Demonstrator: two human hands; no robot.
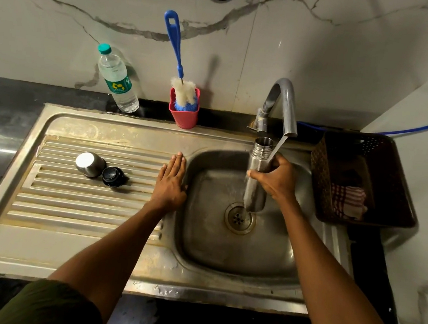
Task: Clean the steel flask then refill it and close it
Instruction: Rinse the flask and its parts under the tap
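My right hand [275,180] grips the open steel flask [256,190] upright over the sink basin [224,250], just under the tap [285,103]. Water streams from the spout onto the flask's side and my fingers. My left hand [171,181] lies flat with straight fingers on the ribbed drainboard [71,199] at the basin's left rim. The flask's steel cup [90,164] and its black stopper [113,177] sit side by side on the drainboard, left of my left hand.
A plastic water bottle [118,80] stands at the back left. A blue bottle brush [177,60] stands in a red holder [183,113] behind the sink. A dark basket [364,177] holding a checked cloth sits right of the basin. The drain [238,217] lies below the flask.
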